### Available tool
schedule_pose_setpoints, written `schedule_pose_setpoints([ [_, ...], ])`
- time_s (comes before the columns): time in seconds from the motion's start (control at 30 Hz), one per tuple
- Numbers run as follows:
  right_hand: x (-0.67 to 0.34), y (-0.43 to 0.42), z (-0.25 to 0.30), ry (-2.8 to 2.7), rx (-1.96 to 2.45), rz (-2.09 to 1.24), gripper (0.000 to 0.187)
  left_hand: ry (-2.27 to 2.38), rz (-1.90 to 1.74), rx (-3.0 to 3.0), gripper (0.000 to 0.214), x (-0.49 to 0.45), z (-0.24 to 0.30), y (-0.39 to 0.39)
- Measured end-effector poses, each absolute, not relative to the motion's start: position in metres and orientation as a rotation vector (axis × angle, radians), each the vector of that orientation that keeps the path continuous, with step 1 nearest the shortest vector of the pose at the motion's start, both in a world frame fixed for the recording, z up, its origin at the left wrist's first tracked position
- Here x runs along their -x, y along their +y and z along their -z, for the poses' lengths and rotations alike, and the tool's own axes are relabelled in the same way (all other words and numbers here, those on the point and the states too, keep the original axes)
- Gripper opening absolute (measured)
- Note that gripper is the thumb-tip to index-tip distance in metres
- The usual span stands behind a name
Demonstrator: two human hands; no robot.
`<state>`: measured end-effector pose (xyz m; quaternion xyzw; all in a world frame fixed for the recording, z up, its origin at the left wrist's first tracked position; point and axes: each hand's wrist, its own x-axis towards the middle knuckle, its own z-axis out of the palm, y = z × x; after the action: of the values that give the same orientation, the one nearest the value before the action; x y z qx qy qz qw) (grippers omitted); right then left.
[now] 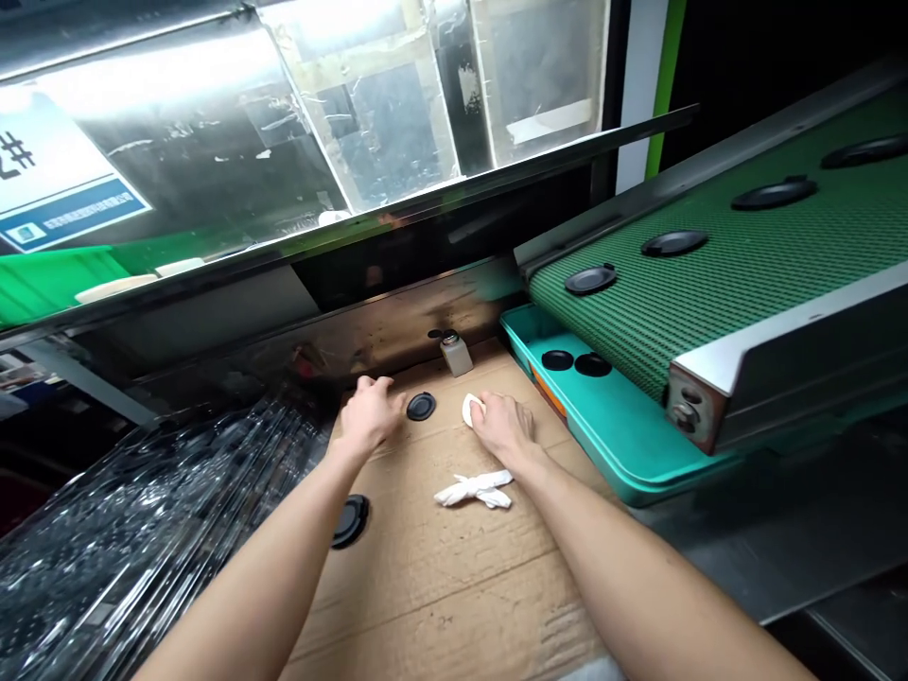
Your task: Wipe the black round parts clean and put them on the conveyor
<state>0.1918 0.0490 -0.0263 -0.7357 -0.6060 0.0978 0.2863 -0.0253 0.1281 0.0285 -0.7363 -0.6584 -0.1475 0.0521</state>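
We see the left hand point(369, 413) palm down, loosely open and empty, just beside a round black disc point(421, 407) on brown corrugated cardboard point(440, 577). The right hand point(502, 426) is cupped over a white cloth pad point(470, 410), pressing it down.

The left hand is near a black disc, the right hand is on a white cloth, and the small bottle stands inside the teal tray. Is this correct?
The bottle is wrong: the head view shows it standing on the cardboard, outside the teal tray. The left hand and right hand are as you say.
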Motion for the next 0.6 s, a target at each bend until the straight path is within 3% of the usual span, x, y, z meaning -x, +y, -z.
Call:
schedule_pose_setpoints([
  [0.17, -0.191, 0.05, 0.029, -1.624, 1.917, -0.189, 0.037, -2.062, 0.224, 2.39, 0.099, 0.076, -0.039, 0.129],
  [0.23, -0.191, 0.05, 0.03, -1.624, 1.905, -0.126, 0.036, -2.097, 0.066, 2.575, 0.105, 0.086, -0.037, 0.133],
  [0.43, -0.196, 0.053, 0.036, -1.596, 1.876, -0.128, 0.037, -2.094, 0.002, 2.719, 0.065, 0.082, -0.03, 0.137],
  [0.6, -0.199, 0.057, 0.024, -1.534, 1.903, -0.278, 0.037, -2.178, 0.369, 2.899, 0.067, 0.056, -0.075, 0.084],
])
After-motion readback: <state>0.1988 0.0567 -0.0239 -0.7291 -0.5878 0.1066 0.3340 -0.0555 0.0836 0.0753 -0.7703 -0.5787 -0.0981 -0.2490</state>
